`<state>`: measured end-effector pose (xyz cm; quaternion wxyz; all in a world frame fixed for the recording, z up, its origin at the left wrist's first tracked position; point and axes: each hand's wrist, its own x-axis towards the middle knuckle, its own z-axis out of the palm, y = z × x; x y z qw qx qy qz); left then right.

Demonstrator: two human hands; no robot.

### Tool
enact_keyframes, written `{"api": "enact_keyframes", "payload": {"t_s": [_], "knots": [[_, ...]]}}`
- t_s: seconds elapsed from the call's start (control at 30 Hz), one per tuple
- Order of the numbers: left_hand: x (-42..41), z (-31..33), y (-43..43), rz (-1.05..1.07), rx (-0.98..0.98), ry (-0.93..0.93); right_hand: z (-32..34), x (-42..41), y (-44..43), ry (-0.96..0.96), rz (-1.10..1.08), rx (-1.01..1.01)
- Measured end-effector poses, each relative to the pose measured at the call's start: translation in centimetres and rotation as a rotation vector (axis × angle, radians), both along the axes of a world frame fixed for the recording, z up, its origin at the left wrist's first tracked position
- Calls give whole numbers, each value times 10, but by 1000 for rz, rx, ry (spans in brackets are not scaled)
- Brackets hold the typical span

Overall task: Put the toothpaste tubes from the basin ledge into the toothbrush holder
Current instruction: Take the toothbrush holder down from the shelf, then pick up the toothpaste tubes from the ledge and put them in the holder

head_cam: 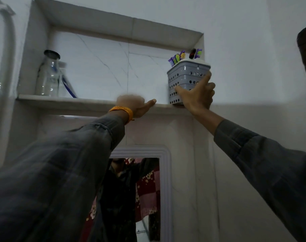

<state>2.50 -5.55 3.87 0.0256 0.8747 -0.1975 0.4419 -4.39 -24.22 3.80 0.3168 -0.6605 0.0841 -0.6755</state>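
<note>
A grey perforated toothbrush holder [187, 75] stands at the right end of a high wall-niche shelf [70, 102], with several purple and green toothbrush heads [178, 58] sticking out of its top. My right hand [197, 95] wraps the holder's lower right side, thumb and forefinger spread across its front. My left hand [136, 105] rests on the shelf's front edge left of the holder, thumb pointing right, the other fingers hidden over the ledge. No toothpaste tube is in view.
A clear glass bottle [49, 75] with a dark cap stands at the niche's left end, a blue-edged object leaning behind it. Below the shelf hangs a framed mirror [145, 189]. A white pipe [7, 49] runs down the left wall.
</note>
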Motion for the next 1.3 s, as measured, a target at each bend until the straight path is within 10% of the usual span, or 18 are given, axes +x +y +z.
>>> {"api": "enact_keyframes", "payload": {"t_s": [0.3, 0.6, 1.3], "knots": [[-41, -73, 29, -397, -158, -162, -96, -76, 31, 4, 186, -7], [-54, -268, 97, -393, -150, 58, -321, -80, 67, 314, 288, 167], [-48, -673, 156, -59, -58, 1135, -747, -104, 76, 761, 375, 466]]}}
